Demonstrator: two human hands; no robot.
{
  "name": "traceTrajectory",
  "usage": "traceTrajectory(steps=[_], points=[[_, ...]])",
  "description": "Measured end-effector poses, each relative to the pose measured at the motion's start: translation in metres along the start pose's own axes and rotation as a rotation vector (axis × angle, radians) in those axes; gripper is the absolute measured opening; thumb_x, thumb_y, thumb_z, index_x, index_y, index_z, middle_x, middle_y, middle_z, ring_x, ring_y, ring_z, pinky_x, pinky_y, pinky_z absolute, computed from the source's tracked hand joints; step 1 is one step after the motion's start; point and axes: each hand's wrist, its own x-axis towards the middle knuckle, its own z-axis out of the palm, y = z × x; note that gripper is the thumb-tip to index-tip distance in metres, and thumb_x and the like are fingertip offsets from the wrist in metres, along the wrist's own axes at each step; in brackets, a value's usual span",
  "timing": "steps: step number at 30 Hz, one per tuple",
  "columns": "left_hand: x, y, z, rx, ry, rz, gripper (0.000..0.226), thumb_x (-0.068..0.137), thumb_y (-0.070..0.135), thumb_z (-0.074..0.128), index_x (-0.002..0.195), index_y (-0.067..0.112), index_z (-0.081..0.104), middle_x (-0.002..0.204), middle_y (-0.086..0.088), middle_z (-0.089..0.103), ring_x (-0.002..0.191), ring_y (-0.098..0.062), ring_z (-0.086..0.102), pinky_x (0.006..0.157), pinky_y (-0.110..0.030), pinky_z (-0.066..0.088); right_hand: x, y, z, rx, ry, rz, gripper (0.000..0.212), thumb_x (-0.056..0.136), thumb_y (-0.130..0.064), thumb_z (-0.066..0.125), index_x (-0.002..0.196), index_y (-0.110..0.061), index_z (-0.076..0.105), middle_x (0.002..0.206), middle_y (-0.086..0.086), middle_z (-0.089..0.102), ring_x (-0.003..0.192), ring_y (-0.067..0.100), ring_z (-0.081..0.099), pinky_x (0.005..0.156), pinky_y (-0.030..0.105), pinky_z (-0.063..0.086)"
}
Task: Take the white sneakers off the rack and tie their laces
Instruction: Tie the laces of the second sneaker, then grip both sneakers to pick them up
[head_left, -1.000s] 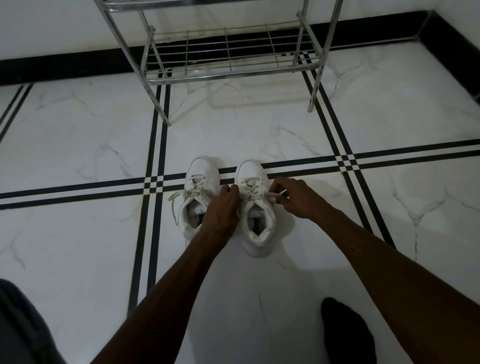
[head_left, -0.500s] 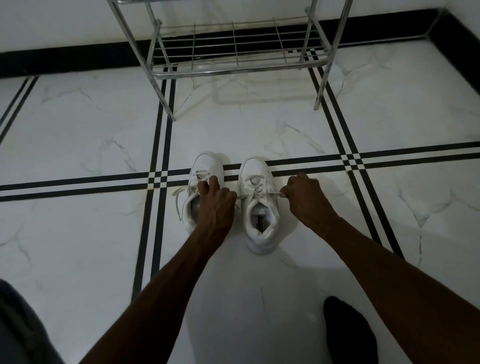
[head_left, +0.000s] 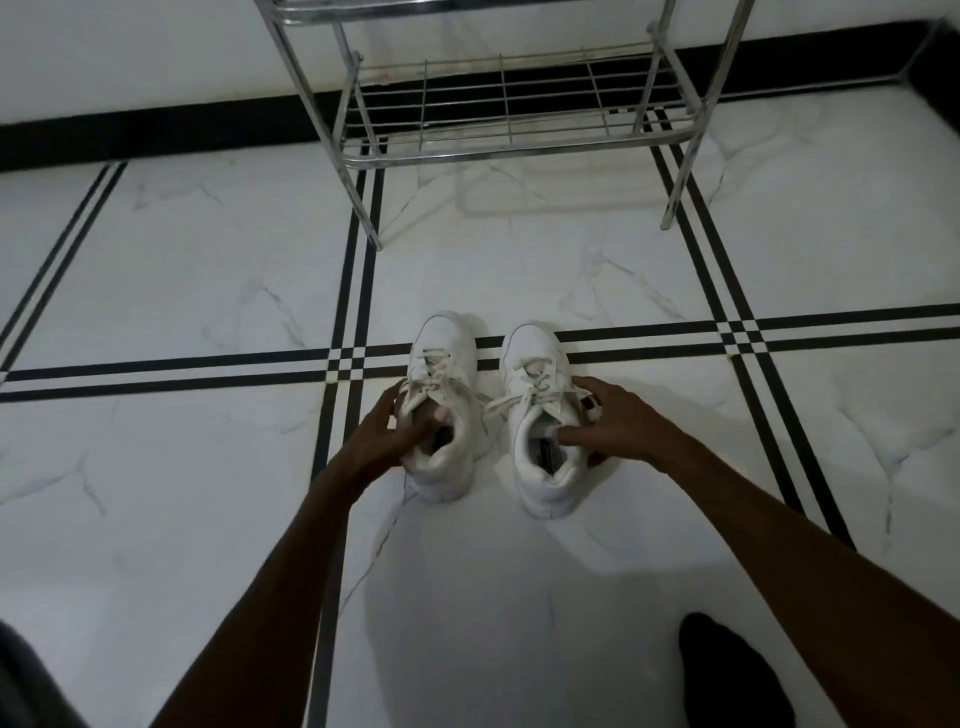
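Two white sneakers stand side by side on the marble floor, toes pointing away from me. My left hand (head_left: 387, 431) grips the left sneaker (head_left: 444, 358) by its collar, thumb inside the opening. My right hand (head_left: 613, 421) holds the right sneaker (head_left: 532, 358) the same way from its right side, thumb in the opening. Laces on both shoes lie over the tongues, with loose ends trailing between the shoes. Whether they are knotted I cannot make out.
A metal shoe rack (head_left: 509, 124) stands against the wall beyond the sneakers, its lower wire shelf bare. Black double stripes cross the white floor. A dark sock-clad foot (head_left: 727, 675) shows at the lower right, dark cloth at the lower left corner.
Both hands have left the right sneaker's laces. The left hand moved over to the left sneaker's collar, the right hand to the right sneaker's collar. The view has tilted up slightly.
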Motion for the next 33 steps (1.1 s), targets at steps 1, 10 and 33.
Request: traceTrajectory(steps=[1,10,33], points=[[-0.001,-0.004,0.001,-0.055,-0.031,0.007,0.050,0.082,0.031,0.079,0.123,0.045,0.054,0.114,0.011,0.070,0.109,-0.018,0.069,0.071,-0.026,0.059,0.002,-0.002,0.004,-0.060,0.061,-0.013,0.087,0.070,-0.049,0.082,0.145,-0.026,0.044,0.138,0.003,0.060,0.121,0.022,0.059,0.088,0.029,0.050],[0.012,-0.010,0.045,0.094,0.283,0.098,0.053,0.084,0.025,0.048,0.136,0.032,0.052,0.122,0.001,0.069,0.110,-0.020,0.066,0.098,-0.046,0.054,0.009,-0.008,0.038,-0.043,0.467,-0.073,0.037,0.069,-0.041,0.069,0.103,-0.024,0.068,0.091,0.000,0.075,0.088,0.025,0.069,0.075,0.037,0.059],[-0.102,0.418,-0.025,0.077,0.291,0.187,0.061,0.092,-0.002,0.053,0.149,0.019,0.042,0.138,0.001,0.057,0.128,-0.019,0.056,0.108,-0.029,0.046,-0.140,-0.299,-0.278,0.056,0.407,0.048,0.060,0.071,-0.036,0.070,0.130,-0.033,0.060,0.109,-0.002,0.075,0.089,0.020,0.072,0.078,0.042,0.060]])
